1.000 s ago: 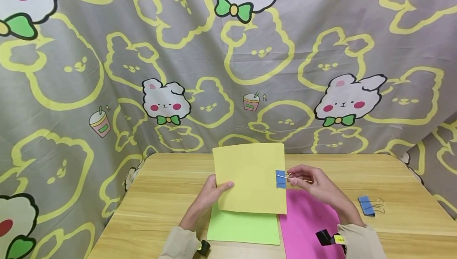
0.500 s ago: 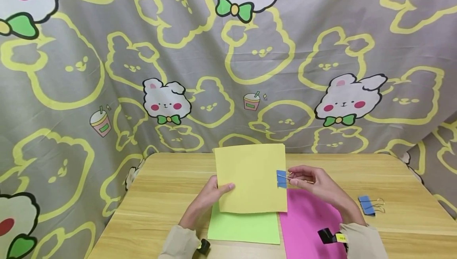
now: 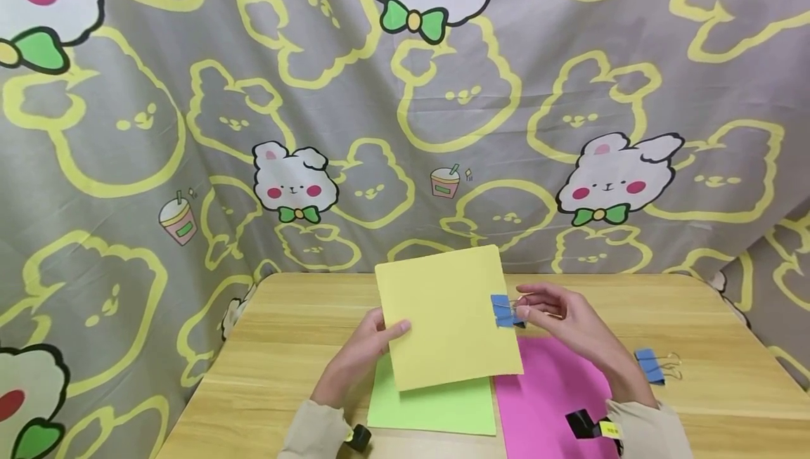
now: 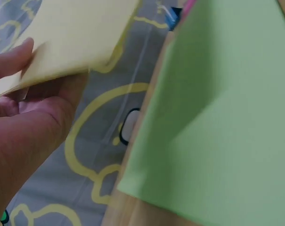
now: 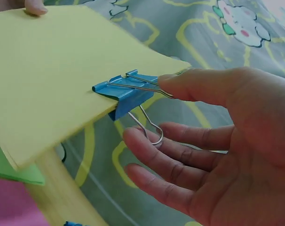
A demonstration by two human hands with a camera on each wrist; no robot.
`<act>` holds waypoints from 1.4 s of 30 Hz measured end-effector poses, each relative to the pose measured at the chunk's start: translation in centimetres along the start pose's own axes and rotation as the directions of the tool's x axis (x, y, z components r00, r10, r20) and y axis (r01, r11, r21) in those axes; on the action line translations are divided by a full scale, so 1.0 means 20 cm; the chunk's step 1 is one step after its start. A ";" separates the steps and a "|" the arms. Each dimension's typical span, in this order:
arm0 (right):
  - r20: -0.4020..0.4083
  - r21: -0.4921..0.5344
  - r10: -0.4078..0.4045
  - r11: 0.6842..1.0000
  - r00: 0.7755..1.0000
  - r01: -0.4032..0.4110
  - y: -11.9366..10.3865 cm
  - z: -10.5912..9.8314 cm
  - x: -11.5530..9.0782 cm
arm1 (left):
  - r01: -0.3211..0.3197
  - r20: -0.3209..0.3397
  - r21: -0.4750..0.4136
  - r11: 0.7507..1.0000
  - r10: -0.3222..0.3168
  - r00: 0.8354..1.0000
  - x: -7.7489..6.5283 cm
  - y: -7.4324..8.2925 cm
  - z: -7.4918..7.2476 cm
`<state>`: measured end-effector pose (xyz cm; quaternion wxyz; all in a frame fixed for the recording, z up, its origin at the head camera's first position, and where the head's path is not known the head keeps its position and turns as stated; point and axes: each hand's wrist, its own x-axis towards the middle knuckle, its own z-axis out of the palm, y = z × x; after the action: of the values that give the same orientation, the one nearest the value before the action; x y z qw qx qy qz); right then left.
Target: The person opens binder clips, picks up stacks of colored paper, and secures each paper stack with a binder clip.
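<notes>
While two beige sleeves are showing nearest the head camera, green paper is lying on the wood-grain worktop; pink paper is lying just beside it on the right, passing partly beneath the right forearm. Above the green paper, the left hand is holding yellow paper by its left edge: grip closing on it, thumb resting on the upper face, fingers supporting from beneath. The yellow paper is hanging clear of the worktop, tilting, covering part of the green. A blue binder clip is straddling its right edge, wire handles pointing outward. The right hand is pinching this clip; grip standing partly open, thumb touching the upper handle, a fingertip meeting the lower wire loop, other fingers spreading below. Farther right, a second blue binder clip is lying on the worktop, well apart from the yellow paper, handles pointing right. Beyond the worktop, a grey patterned cloth is hanging, showing yellow-outlined animals, white rabbits and drink cups.
</notes>
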<state>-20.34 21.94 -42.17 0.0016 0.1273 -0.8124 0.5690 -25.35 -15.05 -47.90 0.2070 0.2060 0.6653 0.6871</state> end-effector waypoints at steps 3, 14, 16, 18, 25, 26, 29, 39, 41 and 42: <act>-0.012 -0.007 -0.025 1.000 1.000 0.025 -0.02 0.00 -0.01 | -0.050 0.007 -0.029 0.998 0.051 0.999 -0.01 0.02 -0.02; 0.005 0.002 -0.053 0.999 0.999 0.053 -0.08 0.06 -0.01 | -0.143 0.250 0.173 0.974 0.097 0.963 -0.08 0.13 -0.10; 0.020 0.000 -0.064 0.998 0.998 0.064 -0.09 0.09 0.00 | -0.164 0.276 0.232 0.959 0.097 0.956 -0.08 0.16 -0.08; 0.034 -0.003 -0.075 0.997 0.997 0.075 -0.10 0.12 0.01 | -0.151 0.293 0.261 0.953 0.071 0.954 -0.08 0.19 -0.05; 0.048 -0.039 -0.078 0.996 0.996 0.080 -0.11 0.23 0.03 | -0.123 0.256 0.315 0.941 0.040 0.966 -0.08 0.23 0.04; 0.050 -0.044 -0.074 0.996 0.996 0.077 -0.11 0.23 0.03 | -0.133 0.244 0.323 0.937 0.053 0.968 -0.08 0.22 0.05; 0.053 -0.058 -0.076 0.995 0.996 0.079 -0.11 0.25 0.03 | -0.150 0.214 0.332 0.931 0.081 0.974 -0.08 0.22 0.05; -0.068 -0.254 -0.144 0.960 0.987 0.122 -0.03 0.20 0.04 | -0.127 0.118 0.269 0.955 0.098 0.988 -0.09 0.17 -0.11; -0.126 -0.323 -0.160 0.940 0.979 0.112 0.01 0.17 0.05 | -0.098 0.060 0.261 0.960 0.085 0.995 -0.11 0.17 -0.17; -0.154 -0.354 -0.169 0.929 0.974 0.105 0.03 0.16 0.05 | -0.082 0.031 0.256 0.963 0.077 0.997 -0.12 0.17 -0.21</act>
<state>-21.01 18.95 -43.63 0.1375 0.1293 -0.8846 0.4264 -25.67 -19.91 -44.61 0.1576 0.2648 0.7378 0.6006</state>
